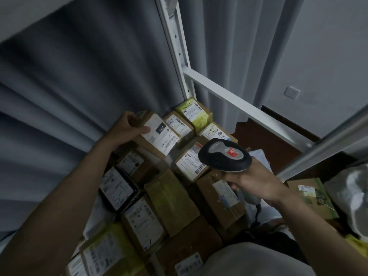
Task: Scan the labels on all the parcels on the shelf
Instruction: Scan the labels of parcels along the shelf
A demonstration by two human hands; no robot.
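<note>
Scanner (225, 155) hides part of one parcel's label (192, 162).

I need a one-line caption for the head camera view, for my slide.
Left hand tilts a labelled parcel up while right hand aims a scanner at it.

Grey curtains (79, 76) hang behind a white rack frame (239, 104), dim light.
</note>
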